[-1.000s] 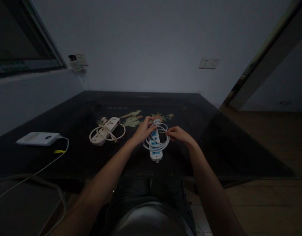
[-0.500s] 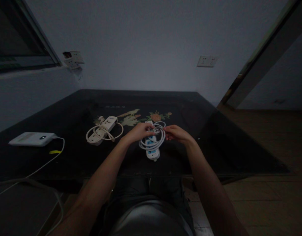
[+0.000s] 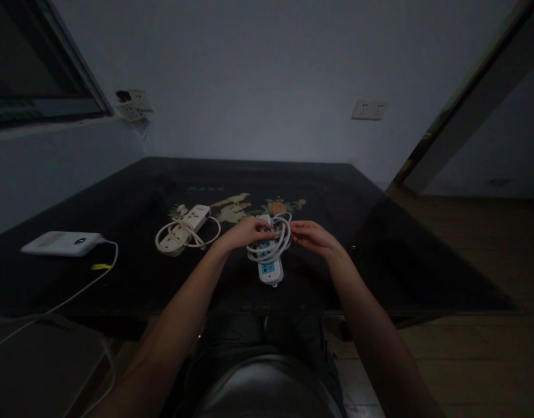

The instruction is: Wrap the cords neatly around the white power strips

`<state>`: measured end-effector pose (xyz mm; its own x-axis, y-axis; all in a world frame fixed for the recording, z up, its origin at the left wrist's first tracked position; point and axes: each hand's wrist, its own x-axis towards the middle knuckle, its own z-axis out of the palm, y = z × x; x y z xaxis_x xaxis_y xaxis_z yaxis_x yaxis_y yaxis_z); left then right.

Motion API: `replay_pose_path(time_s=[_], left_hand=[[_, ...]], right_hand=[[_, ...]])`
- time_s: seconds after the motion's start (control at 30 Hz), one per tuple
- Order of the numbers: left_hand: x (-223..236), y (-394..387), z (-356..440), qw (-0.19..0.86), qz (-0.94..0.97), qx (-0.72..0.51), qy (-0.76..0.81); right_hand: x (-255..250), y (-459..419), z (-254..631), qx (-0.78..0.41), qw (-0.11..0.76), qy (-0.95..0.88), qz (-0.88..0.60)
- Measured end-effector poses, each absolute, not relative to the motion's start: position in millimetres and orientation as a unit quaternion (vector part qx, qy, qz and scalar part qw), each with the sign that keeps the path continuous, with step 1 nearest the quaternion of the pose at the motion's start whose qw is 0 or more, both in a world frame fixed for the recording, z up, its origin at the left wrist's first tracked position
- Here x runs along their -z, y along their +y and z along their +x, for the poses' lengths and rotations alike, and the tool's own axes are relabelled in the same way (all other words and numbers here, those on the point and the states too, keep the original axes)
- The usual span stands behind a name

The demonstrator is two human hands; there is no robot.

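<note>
A white power strip (image 3: 270, 275) with blue socket faces lies lengthwise on the dark table. Its white cord (image 3: 275, 255) is coiled in loops over the upper part of the strip. My left hand (image 3: 248, 232) is closed at the left of the coil, thumb and fingers around the cord's plug, which is mostly hidden among fingers and loops. On the right side, my right hand (image 3: 313, 237) pinches the edge of the coil with its fingertips.
Left of my hands lies an off-white power strip (image 3: 173, 246) with its cord looped around it. A white power bank (image 3: 62, 244) with a cable sits at the far left. Wall sockets (image 3: 369, 109) are above the table (image 3: 380, 273), which has a painted flower (image 3: 277, 207).
My left hand has come down with the plug from the strip's top end into the coil. The right hand has shifted its hold on the loops, which now sit narrower and more bunched.
</note>
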<state>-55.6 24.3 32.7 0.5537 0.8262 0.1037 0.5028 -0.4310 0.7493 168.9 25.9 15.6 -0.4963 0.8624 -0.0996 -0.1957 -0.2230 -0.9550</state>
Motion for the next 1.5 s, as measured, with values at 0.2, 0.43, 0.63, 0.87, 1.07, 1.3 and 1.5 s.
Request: replay_pose_path(time_s=[0.2,0.43,0.63,0.87,1.07,1.3,1.5], left_hand=[[-27,24,-49,0.313,0.836,-0.234,0.386],[-23,25,-42,0.308,0.811,-0.268,0.42],[-22,21,-38,0.3,0.814,-0.283,0.409],[-21,19,-37,0.247,0.823,-0.267,0.436],[-21,18,-36,0.249,0.814,-0.279,0.445],[-21,18,-37,0.233,0.819,-0.285,0.44],[-23,18,-39,0.2,0.831,-0.266,0.446]], right_hand=[[-16,23,158,-0.629,0.42,-0.531,-0.381],[-24,20,154,-0.451,0.449,-0.657,-0.404],[-24,22,164,-0.451,0.413,-0.669,-0.422],[-23,20,167,-0.493,0.352,-0.655,-0.451],[-25,17,172,-0.573,0.333,-0.612,-0.433],[-24,16,171,-0.626,0.324,-0.573,-0.417],[-27,15,168,-0.631,0.361,-0.553,-0.406]])
